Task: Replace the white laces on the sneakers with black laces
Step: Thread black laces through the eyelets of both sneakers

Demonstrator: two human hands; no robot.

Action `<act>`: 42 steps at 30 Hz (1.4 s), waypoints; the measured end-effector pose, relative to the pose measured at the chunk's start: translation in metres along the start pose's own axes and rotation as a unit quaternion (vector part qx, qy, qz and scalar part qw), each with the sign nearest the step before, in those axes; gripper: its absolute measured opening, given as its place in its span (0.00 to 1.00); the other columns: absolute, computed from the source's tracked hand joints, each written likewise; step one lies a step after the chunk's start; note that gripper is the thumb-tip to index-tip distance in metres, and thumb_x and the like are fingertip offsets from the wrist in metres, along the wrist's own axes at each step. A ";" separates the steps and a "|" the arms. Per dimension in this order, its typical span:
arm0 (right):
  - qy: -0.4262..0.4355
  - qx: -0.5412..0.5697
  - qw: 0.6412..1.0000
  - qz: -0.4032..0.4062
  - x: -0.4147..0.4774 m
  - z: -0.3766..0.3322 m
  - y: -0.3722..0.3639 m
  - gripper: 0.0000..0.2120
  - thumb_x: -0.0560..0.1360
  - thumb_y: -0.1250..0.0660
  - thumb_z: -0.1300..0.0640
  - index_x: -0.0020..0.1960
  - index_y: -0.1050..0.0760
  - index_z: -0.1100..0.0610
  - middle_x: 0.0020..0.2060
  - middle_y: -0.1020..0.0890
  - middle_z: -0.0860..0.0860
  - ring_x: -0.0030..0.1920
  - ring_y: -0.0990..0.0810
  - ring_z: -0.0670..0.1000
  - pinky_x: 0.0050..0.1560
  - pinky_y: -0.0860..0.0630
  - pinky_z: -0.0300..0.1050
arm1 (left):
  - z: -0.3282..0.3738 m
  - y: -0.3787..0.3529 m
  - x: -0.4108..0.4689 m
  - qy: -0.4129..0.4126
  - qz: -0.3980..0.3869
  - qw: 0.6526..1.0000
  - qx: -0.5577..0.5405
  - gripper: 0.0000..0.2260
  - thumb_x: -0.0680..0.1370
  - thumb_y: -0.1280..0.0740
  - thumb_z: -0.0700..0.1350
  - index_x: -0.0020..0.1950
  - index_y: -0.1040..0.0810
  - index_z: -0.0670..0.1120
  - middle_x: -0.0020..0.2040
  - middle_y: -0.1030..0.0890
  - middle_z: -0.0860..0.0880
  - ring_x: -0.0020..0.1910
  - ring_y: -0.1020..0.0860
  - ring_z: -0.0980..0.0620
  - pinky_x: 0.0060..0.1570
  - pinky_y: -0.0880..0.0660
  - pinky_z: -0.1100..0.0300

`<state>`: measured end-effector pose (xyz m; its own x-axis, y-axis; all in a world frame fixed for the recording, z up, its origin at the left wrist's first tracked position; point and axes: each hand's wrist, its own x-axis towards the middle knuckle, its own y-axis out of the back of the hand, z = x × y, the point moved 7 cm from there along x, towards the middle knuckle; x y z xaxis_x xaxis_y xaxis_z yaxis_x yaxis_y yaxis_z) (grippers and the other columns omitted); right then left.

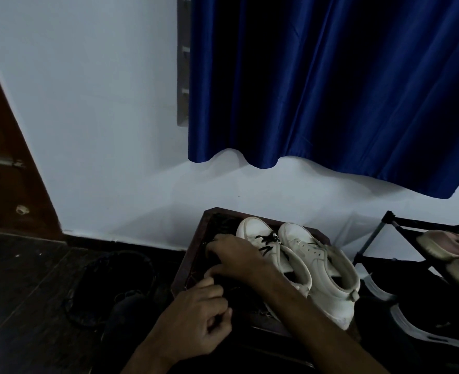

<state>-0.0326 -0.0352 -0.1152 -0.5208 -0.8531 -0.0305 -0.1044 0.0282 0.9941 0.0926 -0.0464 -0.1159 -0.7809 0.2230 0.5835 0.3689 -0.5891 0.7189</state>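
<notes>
Hands (233, 256) beside smooth white sneakers (295, 238)

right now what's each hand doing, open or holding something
Left hand: pinching what looks like a black lace.
Right hand: curled beside the black-laced sneaker; grip cannot be told.

Pretty dim room: pale wall (101, 130), blue curtain (330, 90) hanging down, brown door (4, 171) on the left, dark floor (20, 292), black rack (372, 237) on the right.

Home room: blue curtain (330, 85), shoe rack (400, 228).
</notes>
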 end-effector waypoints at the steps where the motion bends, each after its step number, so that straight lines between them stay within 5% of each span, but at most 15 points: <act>1: 0.004 0.007 1.000 0.018 -0.003 -0.005 0.001 0.23 0.72 0.29 0.43 0.56 0.25 0.59 0.53 0.25 0.57 0.56 0.25 0.58 0.49 0.29 0.49 | -0.003 0.000 -0.001 0.004 -0.001 1.000 0.003 0.19 0.77 0.32 0.45 0.34 0.42 0.54 0.35 0.38 0.58 0.39 0.35 0.59 0.39 0.25 0.54; 6: 0.042 0.011 0.999 -0.013 -0.007 -0.018 -0.007 0.12 0.73 0.32 0.57 0.54 0.25 0.62 0.54 0.24 0.59 0.55 0.24 0.60 0.47 0.30 0.49 | -0.012 -0.004 -0.006 0.020 -0.012 1.000 0.010 0.18 0.76 0.32 0.45 0.31 0.38 0.50 0.33 0.33 0.55 0.40 0.34 0.61 0.37 0.28 0.59; 12: 0.008 0.056 0.997 0.045 0.001 -0.007 0.009 0.06 0.75 0.34 0.56 0.48 0.26 0.59 0.49 0.20 0.58 0.49 0.21 0.59 0.45 0.27 0.49 | -0.013 -0.007 0.005 0.015 -0.018 0.999 0.023 0.17 0.76 0.33 0.45 0.30 0.36 0.49 0.33 0.34 0.54 0.38 0.33 0.57 0.38 0.30 0.61; 19: -0.080 0.412 0.867 0.270 -0.006 0.055 0.125 0.09 0.75 0.32 0.66 0.55 0.20 0.60 0.39 0.15 0.55 0.37 0.18 0.49 0.42 0.18 0.42 | -0.035 -0.004 0.044 0.012 -0.009 1.000 0.020 0.13 0.76 0.35 0.46 0.33 0.32 0.47 0.33 0.32 0.55 0.38 0.34 0.58 0.38 0.30 0.58; 25: -0.101 0.389 0.857 0.321 -0.017 0.078 0.175 0.06 0.78 0.34 0.62 0.50 0.18 0.58 0.37 0.16 0.48 0.36 0.19 0.45 0.38 0.22 0.38 | -0.051 -0.025 0.052 0.039 -0.087 0.993 0.069 0.11 0.78 0.40 0.53 0.58 0.29 0.51 0.51 0.22 0.51 0.52 0.27 0.54 0.51 0.26 0.55; 28: -0.106 0.392 0.841 0.357 -0.031 0.087 0.186 0.05 0.78 0.32 0.59 0.50 0.17 0.56 0.41 0.15 0.48 0.41 0.18 0.43 0.40 0.23 0.35 | -0.046 -0.016 0.051 0.022 -0.030 0.993 0.111 0.13 0.80 0.40 0.53 0.62 0.28 0.51 0.53 0.23 0.52 0.53 0.24 0.51 0.52 0.26 0.56; 33: -0.070 0.504 0.800 0.318 -0.040 0.073 0.175 0.09 0.77 0.32 0.61 0.55 0.18 0.62 0.48 0.15 0.47 0.46 0.20 0.33 0.42 0.28 0.24 | -0.040 0.042 0.080 0.158 0.237 0.952 -0.108 0.10 0.83 0.40 0.45 0.62 0.24 0.47 0.56 0.21 0.56 0.56 0.23 0.58 0.55 0.28 0.66; 38: -0.064 0.585 0.755 0.291 -0.047 0.060 0.146 0.11 0.76 0.32 0.60 0.57 0.19 0.62 0.52 0.15 0.48 0.50 0.19 0.41 0.44 0.27 0.29 | -0.029 0.049 0.141 0.243 0.182 0.849 -0.433 0.15 0.85 0.45 0.45 0.62 0.22 0.43 0.53 0.16 0.48 0.50 0.18 0.50 0.55 0.23 0.57; 40: -0.068 0.611 0.733 0.291 -0.052 0.061 0.140 0.11 0.76 0.32 0.61 0.57 0.19 0.62 0.51 0.15 0.50 0.49 0.19 0.43 0.44 0.25 0.31 | -0.020 0.045 0.147 0.248 0.162 0.821 -0.488 0.14 0.84 0.43 0.45 0.60 0.21 0.40 0.43 0.18 0.47 0.38 0.20 0.51 0.47 0.21 0.56; 42: -0.081 0.585 0.756 0.282 -0.060 0.065 0.133 0.11 0.78 0.33 0.57 0.59 0.19 0.56 0.52 0.15 0.48 0.54 0.19 0.43 0.50 0.25 0.37 | -0.024 0.037 0.145 0.275 0.169 0.813 -0.484 0.12 0.83 0.40 0.44 0.55 0.19 0.39 0.35 0.25 0.50 0.31 0.29 0.56 0.34 0.25 0.62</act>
<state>-0.0699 0.0535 0.0126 -0.8491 -0.4617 0.2567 -0.4559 0.8859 0.0856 -0.0190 -0.0543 -0.0132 -0.9230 -0.3026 0.2375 0.2469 -0.9395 -0.2376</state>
